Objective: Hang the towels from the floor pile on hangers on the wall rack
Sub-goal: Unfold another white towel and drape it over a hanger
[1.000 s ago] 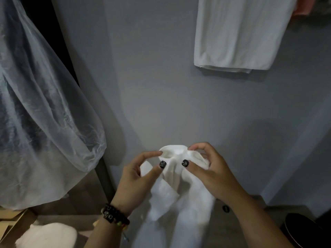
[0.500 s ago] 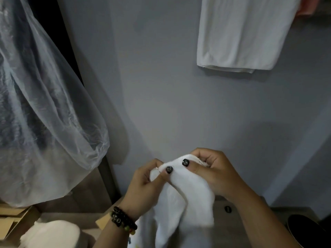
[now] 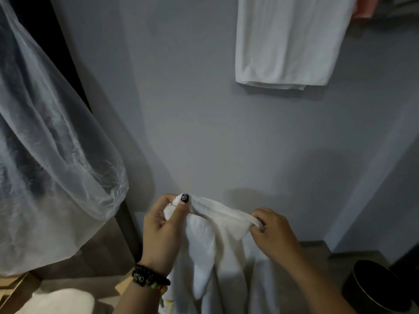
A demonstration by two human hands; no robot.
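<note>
A white towel [image 3: 213,241] hangs in front of me, its top edge stretched between both hands. My left hand [image 3: 162,230] pinches one corner of it between thumb and fingers. My right hand [image 3: 272,232] pinches the top edge further right, fingers curled round the cloth. The rest of the towel droops down toward the floor. Another white towel [image 3: 288,41] hangs folded high on the grey wall at the upper right; its hanger and the rack are out of view. A white heap [image 3: 59,301] lies on the floor at the lower left.
A clear plastic garment cover [image 3: 45,155] hangs at the left, beside a dark post. A black round container [image 3: 374,288] stands on the floor at the lower right. A pink cloth [image 3: 365,6] shows at the top right corner.
My hands have moved apart, the right one sliding rightward along the towel's top edge, so the bunched edge is now pulled out taut between them.
</note>
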